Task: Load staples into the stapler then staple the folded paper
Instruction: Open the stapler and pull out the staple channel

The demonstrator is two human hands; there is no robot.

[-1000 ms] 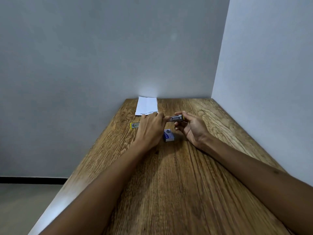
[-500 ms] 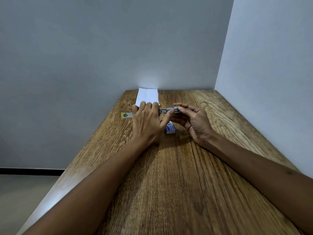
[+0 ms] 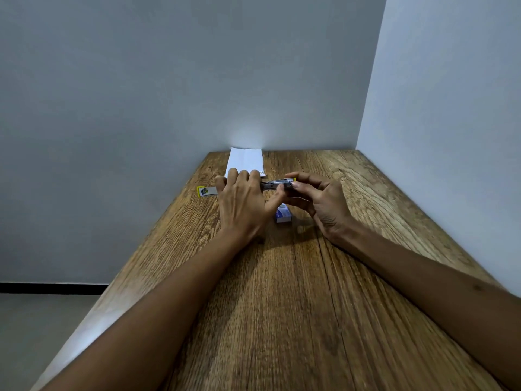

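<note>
A small metal stapler (image 3: 275, 185) with yellow ends lies open and stretched out across the table; its lid end (image 3: 207, 191) sticks out left of my left hand. My left hand (image 3: 244, 203) lies over its middle and holds it down. My right hand (image 3: 315, 200) pinches the stapler's right end with thumb and fingertips; whether staples sit between them I cannot tell. A blue and white staple box (image 3: 283, 215) lies just below, between my hands. The folded white paper (image 3: 245, 160) rests against the back wall, partly behind my left fingers.
The wooden table (image 3: 296, 306) runs into a corner, with a grey wall behind and a white wall on the right. Its left edge drops off to the floor.
My right hand's fingertips have closed in on the stapler's right end. The view has tilted a little, so the hands sit higher in the frame. My left hand keeps its hold.
</note>
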